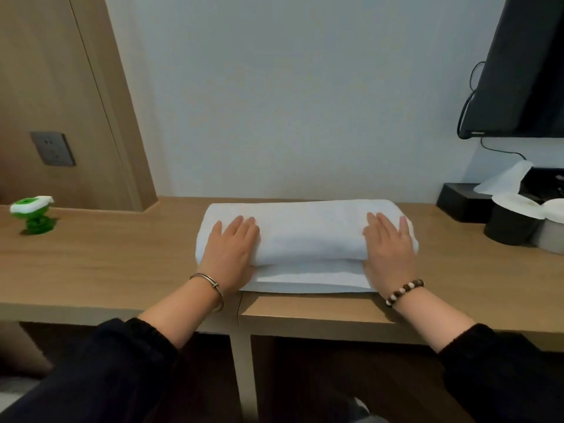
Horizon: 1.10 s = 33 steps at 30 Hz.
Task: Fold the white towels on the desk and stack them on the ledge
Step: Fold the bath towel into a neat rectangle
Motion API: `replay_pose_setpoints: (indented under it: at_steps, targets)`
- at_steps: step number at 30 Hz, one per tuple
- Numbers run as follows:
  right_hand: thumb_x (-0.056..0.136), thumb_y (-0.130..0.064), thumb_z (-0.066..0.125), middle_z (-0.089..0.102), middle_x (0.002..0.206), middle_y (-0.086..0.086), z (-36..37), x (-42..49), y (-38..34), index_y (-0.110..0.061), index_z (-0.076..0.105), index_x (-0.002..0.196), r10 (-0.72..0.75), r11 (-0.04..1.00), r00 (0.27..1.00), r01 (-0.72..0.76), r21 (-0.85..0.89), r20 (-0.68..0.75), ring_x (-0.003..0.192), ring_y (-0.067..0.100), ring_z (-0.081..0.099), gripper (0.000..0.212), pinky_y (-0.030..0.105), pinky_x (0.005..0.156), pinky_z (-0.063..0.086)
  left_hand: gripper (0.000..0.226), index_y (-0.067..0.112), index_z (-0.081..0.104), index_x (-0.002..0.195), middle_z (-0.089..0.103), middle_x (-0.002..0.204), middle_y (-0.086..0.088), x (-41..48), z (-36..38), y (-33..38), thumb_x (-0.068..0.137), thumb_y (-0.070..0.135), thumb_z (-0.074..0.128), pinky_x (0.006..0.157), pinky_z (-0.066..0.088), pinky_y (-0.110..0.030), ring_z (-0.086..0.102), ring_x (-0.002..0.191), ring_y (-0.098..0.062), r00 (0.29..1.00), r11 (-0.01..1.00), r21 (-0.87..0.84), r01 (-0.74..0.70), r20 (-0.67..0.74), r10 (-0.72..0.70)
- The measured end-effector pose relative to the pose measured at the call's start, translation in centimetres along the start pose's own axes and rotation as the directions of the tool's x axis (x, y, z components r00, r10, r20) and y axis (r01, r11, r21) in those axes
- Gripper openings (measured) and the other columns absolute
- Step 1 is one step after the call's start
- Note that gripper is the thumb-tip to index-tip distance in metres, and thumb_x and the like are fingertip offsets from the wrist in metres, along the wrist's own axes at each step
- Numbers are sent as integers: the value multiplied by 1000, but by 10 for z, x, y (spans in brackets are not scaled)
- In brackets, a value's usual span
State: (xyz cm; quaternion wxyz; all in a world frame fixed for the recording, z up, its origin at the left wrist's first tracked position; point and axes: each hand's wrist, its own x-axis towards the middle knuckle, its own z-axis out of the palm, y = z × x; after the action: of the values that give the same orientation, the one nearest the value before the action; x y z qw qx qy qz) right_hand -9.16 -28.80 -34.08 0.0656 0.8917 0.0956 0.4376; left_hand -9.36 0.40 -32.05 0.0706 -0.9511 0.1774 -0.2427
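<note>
A white towel (308, 233) lies folded into a thick long bundle on the wooden desk (106, 264), close to the wall. A flat layer of the towel sticks out from under the bundle toward me. My left hand (233, 250) rests flat on the bundle's left end with fingers straight. On the right end lies my right hand (389, 248), also flat with straight fingers. Both thumbs are hidden at the bundle's front side.
A green and white object (32, 215) stands at the desk's far left. At the right are a black tissue box (464, 201), two lined small bins (512, 221) and a wall-mounted screen (525, 71). The desk's front edge runs just below my wrists.
</note>
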Motion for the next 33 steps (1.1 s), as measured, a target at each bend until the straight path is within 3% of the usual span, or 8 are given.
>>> replay_pose_setpoints:
  at_steps: [3, 8, 13, 18, 21, 25, 30, 33]
  targets:
    - [47, 7, 83, 64, 113, 25, -7, -9, -3, 3, 66, 89, -18, 1000, 998, 18, 14, 52, 108, 42, 61, 45, 68, 91, 37, 60, 9, 36, 139, 20, 156, -9, -15, 19, 6, 87, 32, 55, 112, 19, -50, 18, 144, -28, 992, 999, 28, 45, 116, -48]
    - [44, 7, 83, 61, 118, 22, -20, -7, -10, 2, 64, 95, 68, 995, 991, -75, 61, 111, 112, 39, 59, 54, 71, 93, 30, 57, 9, 30, 141, 17, 157, -9, -13, 21, 10, 92, 29, 49, 111, 21, -47, 16, 144, -27, 991, 996, 36, 80, 109, -83]
    - [45, -11, 92, 64, 116, 20, -15, -26, -10, -1, 68, 94, -17, 1000, 965, 11, 26, 261, 110, 37, 61, 55, 65, 90, 41, 72, 18, 5, 151, 15, 158, -4, -10, 15, 3, 92, 12, 45, 112, 23, -44, 16, 144, -27, 992, 1000, 11, 23, 124, -24]
    - [59, 8, 79, 59, 122, 25, -4, -11, -8, 5, 64, 96, -28, 999, 961, 33, -15, 274, 115, 38, 57, 40, 72, 90, 34, 62, 15, 21, 147, 12, 158, -5, -8, 3, -4, 89, 4, 41, 108, 26, -50, 15, 143, -31, 998, 993, 114, -33, 59, 27]
    - [79, 12, 55, 39, 145, 21, -4, 2, -6, 5, 54, 118, 8, 1000, 929, 0, -22, 371, 137, 32, 35, 39, 72, 103, 15, 58, 15, 22, 144, 6, 159, -6, -17, 12, 7, 90, 8, 41, 107, 24, -54, 10, 144, -32, 992, 988, 152, -24, 127, 5]
    - [52, 17, 72, 49, 134, 25, -9, -8, -5, 5, 59, 96, -18, 999, 963, 6, 47, 270, 125, 38, 49, 47, 73, 98, 14, 48, 12, 30, 139, 8, 158, -11, -24, 19, 12, 92, 11, 38, 105, 26, -55, 12, 143, -36, 991, 986, 164, -1, 132, -21]
    - [88, -15, 56, 14, 157, 3, -12, -11, -4, -15, 40, 132, -49, 996, 866, 81, -43, 497, 146, 17, 8, 46, 58, 113, 6, 46, 12, 33, 136, 6, 159, -10, -24, 16, 12, 90, 7, 39, 107, 23, -55, 10, 144, -35, 991, 988, 152, -19, 137, -2]
    - [91, -9, 46, 8, 158, 3, -14, -9, -10, -16, 34, 134, 8, 996, 855, 38, -78, 518, 146, 17, 2, 46, 58, 113, 4, 50, 12, 38, 133, 7, 159, -6, -22, 8, 7, 85, 0, 44, 108, 21, -58, 8, 145, -33, 996, 994, 109, -26, 84, 17]
